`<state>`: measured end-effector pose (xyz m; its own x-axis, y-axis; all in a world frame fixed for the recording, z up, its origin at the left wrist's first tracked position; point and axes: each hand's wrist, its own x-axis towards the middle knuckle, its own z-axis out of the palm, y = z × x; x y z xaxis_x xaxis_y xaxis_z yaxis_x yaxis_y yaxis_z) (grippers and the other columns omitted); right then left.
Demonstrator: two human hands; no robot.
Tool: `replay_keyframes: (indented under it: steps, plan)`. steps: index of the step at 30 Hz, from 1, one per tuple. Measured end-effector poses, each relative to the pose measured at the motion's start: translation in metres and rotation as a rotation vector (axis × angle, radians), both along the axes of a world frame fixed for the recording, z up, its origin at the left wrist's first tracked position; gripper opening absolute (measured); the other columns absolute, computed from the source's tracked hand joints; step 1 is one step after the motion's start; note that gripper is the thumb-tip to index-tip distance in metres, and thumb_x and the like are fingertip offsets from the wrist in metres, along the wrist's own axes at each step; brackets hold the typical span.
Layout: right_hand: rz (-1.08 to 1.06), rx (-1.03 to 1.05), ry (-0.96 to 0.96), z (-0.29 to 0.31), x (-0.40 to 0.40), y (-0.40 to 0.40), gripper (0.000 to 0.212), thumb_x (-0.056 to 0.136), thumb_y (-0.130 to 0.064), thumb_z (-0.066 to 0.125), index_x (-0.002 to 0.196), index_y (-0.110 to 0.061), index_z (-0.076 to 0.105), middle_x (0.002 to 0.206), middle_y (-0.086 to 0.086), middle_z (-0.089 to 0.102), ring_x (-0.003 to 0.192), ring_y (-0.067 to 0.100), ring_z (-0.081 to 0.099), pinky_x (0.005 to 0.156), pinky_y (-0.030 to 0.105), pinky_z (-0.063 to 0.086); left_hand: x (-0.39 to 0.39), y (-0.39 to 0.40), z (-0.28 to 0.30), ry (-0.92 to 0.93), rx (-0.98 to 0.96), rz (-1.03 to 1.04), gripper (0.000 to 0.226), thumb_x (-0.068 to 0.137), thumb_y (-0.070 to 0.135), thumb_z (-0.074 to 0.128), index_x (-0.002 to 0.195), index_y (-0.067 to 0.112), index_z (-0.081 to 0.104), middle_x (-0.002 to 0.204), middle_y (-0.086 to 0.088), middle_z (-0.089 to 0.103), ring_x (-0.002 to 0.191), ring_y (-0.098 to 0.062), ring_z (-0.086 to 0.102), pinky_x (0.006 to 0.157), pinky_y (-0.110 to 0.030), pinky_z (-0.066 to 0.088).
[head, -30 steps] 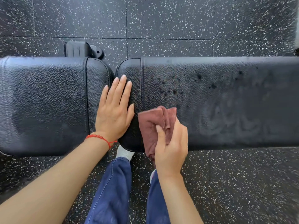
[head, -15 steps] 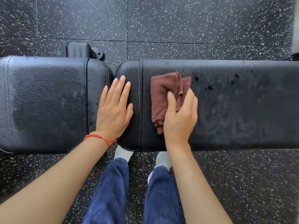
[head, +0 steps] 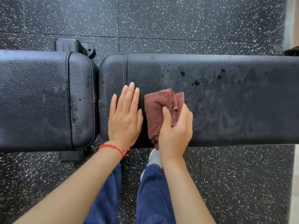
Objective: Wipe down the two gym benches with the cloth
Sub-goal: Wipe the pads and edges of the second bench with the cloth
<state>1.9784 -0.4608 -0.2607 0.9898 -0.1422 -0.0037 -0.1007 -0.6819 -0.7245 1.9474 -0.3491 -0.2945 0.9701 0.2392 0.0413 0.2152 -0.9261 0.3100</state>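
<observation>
Left hand (head: 124, 117): flat on the right bench pad (head: 226, 97), palm down, fingers straight and close together, near the pad's left end and just left of the cloth.
Right hand (head: 175, 131): grips the cloth (head: 159, 109), thumb on top and fingers curled round its right side, pressing it onto the right bench pad.
Cloth: reddish-brown and bunched, lying on the near half of the right bench pad, its lower end reaching the front edge.
Right bench pad: black grained cover, with dark wet spots beyond and to the right of the cloth and dull smeared streaks farther right.
Left bench pad (head: 40, 101): black, end to end with the right one, a narrow gap between them; neither hand touches it.
Bracelet (head: 113, 147): red beaded cord on the left wrist.
Legs (head: 153, 196): blue trousers, below the arms, with a white shoe (head: 154, 157) by the bench's front edge.
Floor (head: 161, 18): black speckled rubber tiles.
</observation>
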Motion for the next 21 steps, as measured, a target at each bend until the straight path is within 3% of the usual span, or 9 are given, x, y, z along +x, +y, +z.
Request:
replay_keyframes:
  steps: [5,9,14,18,21]
  plan:
    - [-0.054,0.004,-0.112,-0.003,0.082,0.014,0.047,0.089,-0.036,0.054,0.116,0.002,0.055,0.1,0.017,0.06,0.095,0.033,0.058,0.071,0.026,0.033,-0.002,-0.001,-0.002,0.014,0.032,-0.004,0.051,0.093,0.02,0.034,0.141,0.001,0.036,0.148,-0.015,0.032,0.138,-0.026,0.024,0.113,-0.045,0.017]
    - [0.023,-0.013,-0.151,-0.009,0.109,0.008,0.046,0.089,-0.033,0.056,0.119,0.003,0.052,0.1,0.018,0.059,0.095,0.032,0.056,0.067,0.023,0.028,-0.001,-0.001,-0.001,-0.004,0.04,0.001,0.051,0.093,0.02,0.034,0.14,0.0,0.037,0.148,-0.015,0.032,0.138,-0.026,0.025,0.113,-0.045,0.019]
    - [0.059,-0.001,-0.053,-0.008,0.076,-0.011,0.049,0.09,-0.038,0.053,0.12,0.001,0.051,0.101,0.015,0.058,0.096,0.03,0.056,0.074,0.025,0.036,-0.001,-0.002,-0.001,-0.016,0.053,0.015,0.051,0.093,0.02,0.034,0.139,0.0,0.039,0.147,-0.014,0.033,0.137,-0.026,0.026,0.113,-0.045,0.019]
    - [0.049,0.006,-0.002,0.0,0.022,-0.038,0.049,0.088,-0.036,0.052,0.116,0.003,0.054,0.1,0.013,0.059,0.095,0.021,0.053,0.08,0.015,0.035,-0.001,-0.003,-0.001,-0.011,0.074,0.013,0.051,0.093,0.02,0.034,0.139,0.0,0.038,0.147,-0.015,0.033,0.137,-0.026,0.026,0.113,-0.044,0.018]
    - [0.024,0.021,0.055,0.001,-0.012,-0.057,0.047,0.087,-0.038,0.052,0.117,-0.001,0.052,0.097,0.001,0.054,0.094,0.011,0.051,0.083,0.008,0.034,-0.001,-0.003,-0.002,-0.005,0.09,0.015,0.051,0.093,0.02,0.034,0.14,0.0,0.037,0.148,-0.015,0.033,0.137,-0.026,0.026,0.113,-0.043,0.016]
